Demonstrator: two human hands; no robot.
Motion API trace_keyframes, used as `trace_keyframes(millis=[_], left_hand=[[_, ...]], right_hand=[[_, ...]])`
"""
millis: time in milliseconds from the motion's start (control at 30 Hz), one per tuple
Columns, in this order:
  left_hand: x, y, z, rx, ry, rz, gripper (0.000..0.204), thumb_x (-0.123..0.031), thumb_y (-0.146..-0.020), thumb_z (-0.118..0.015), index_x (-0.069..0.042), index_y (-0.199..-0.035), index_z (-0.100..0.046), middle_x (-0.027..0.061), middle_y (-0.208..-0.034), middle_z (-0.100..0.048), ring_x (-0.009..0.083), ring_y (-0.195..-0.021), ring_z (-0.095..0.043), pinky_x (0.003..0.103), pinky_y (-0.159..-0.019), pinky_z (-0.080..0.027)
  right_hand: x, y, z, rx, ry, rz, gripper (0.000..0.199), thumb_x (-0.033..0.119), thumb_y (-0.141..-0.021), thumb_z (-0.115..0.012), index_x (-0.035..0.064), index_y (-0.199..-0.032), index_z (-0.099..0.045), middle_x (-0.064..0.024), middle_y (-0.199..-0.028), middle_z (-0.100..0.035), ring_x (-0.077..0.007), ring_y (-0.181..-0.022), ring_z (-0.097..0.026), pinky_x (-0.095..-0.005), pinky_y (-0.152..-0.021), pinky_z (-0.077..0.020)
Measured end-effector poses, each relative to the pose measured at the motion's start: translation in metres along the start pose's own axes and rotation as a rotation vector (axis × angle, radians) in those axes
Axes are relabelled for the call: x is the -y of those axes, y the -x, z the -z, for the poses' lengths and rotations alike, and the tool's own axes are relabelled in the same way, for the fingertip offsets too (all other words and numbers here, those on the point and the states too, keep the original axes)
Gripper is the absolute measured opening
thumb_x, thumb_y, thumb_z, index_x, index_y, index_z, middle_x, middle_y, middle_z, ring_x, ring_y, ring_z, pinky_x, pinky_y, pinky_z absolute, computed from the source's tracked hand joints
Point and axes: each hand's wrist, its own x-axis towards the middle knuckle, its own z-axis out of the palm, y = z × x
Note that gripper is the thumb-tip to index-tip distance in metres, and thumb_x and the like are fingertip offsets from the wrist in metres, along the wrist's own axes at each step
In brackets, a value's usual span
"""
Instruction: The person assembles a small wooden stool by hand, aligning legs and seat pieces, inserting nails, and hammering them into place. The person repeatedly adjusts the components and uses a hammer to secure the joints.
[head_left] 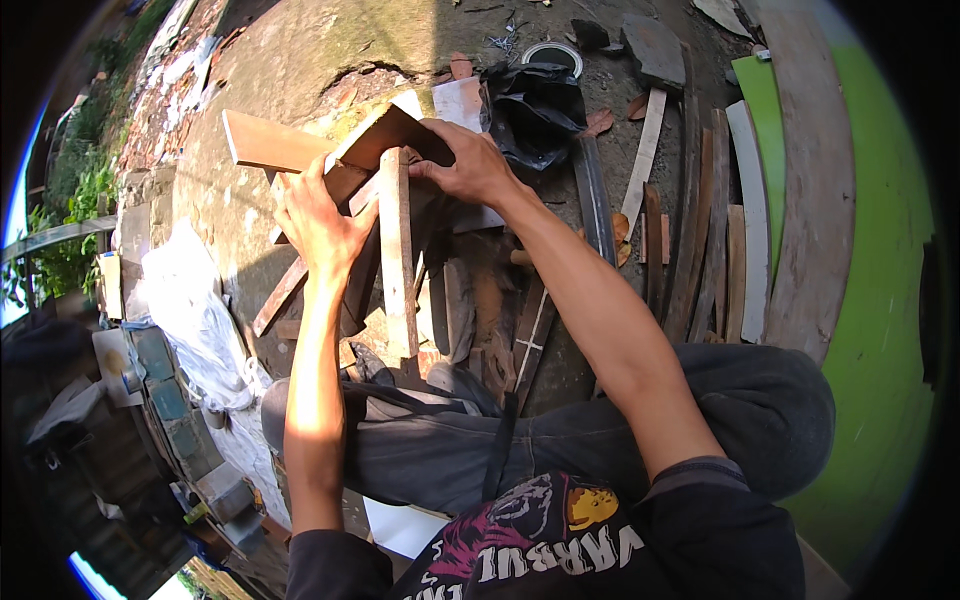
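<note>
Ahead of me, a wooden assembly of joined brown boards (pixel 393 132) is held up between both hands. A flat reddish-brown board (pixel 275 143) juts out from its left side. My left hand (pixel 325 222) is closed on the near left part, its thumb pointing toward the middle. My right hand (pixel 468 165) grips the right end, fingers over the top and thumb underneath. Between the hands a pale wooden strip (pixel 397 255) slants down toward me; whether it is fixed to the boards I cannot tell. Dark wood pieces beneath are partly hidden.
A black plastic bag (pixel 535 110) lies beyond my right hand, near a round tin lid (pixel 553 57). Long wooden strips (pixel 690 220) lie on the right, beside a green panel (pixel 885 250). White plastic sheeting (pixel 195 310) is on the left. My bent legs (pixel 430 455) are close below.
</note>
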Motion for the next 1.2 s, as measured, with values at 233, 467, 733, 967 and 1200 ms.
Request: trace_keyframes(millis=[233,467,733,967,1200], left_hand=[[0.0,-0.001,-0.001,-0.028,0.044,-0.012,0.09,-0.04,-0.064,-0.085,-0.01,-0.139,-0.045,0.0153,-0.127,-0.054,0.0392,-0.129,-0.044,0.053,-0.104,-0.03],[-0.001,0.0,-0.008,-0.119,0.076,-0.028,0.09,-0.048,-0.063,-0.083,-0.011,-0.137,-0.047,0.0128,-0.126,-0.053,0.0364,-0.127,-0.044,0.051,-0.104,-0.028],[0.004,0.002,0.002,-0.065,0.114,-0.045,0.091,-0.046,-0.067,-0.081,-0.007,-0.141,-0.046,0.0126,-0.131,-0.051,0.0293,-0.125,-0.044,0.049,-0.107,-0.025],[0.024,0.017,0.043,-0.126,0.455,-0.101,0.036,-0.009,-0.083,-0.073,-0.006,-0.118,-0.065,0.0125,-0.117,-0.065,0.0286,-0.112,-0.06,0.038,-0.096,-0.046],[0.052,0.062,0.057,-0.11,0.62,0.725,0.022,-0.023,-0.089,-0.074,-0.006,-0.084,-0.062,-0.0013,-0.071,-0.06,0.0054,-0.063,-0.05,0.024,-0.059,-0.042]], right_hand=[[-0.003,0.008,-0.009,-0.108,-0.028,0.025,0.068,0.047,-0.079,-0.076,0.0081,-0.131,-0.056,-0.0167,-0.122,-0.064,-0.0353,-0.115,-0.06,-0.0423,-0.096,-0.0477],[-0.094,0.03,-0.004,-0.412,0.025,-0.175,0.032,0.022,-0.092,-0.06,0.0027,-0.118,-0.062,-0.0182,-0.109,-0.068,-0.0351,-0.107,-0.064,-0.0417,-0.093,-0.0498],[-0.164,0.006,0.042,-0.076,0.412,-0.688,0.029,0.02,-0.085,-0.058,0.0119,-0.109,-0.072,-0.0197,-0.111,-0.069,-0.0373,-0.11,-0.064,-0.0425,-0.096,-0.0491],[-0.139,0.008,0.017,-0.3,0.359,-0.502,0.03,0.034,-0.091,-0.062,0.0043,-0.093,-0.07,-0.0128,-0.083,-0.072,-0.0319,-0.079,-0.07,-0.0399,-0.069,-0.0528],[-0.019,0.004,0.019,0.642,-0.826,-0.835,0.043,0.046,-0.096,-0.059,0.0033,-0.098,-0.065,-0.0066,-0.082,-0.068,-0.0183,-0.072,-0.067,-0.0308,-0.06,-0.0536]])
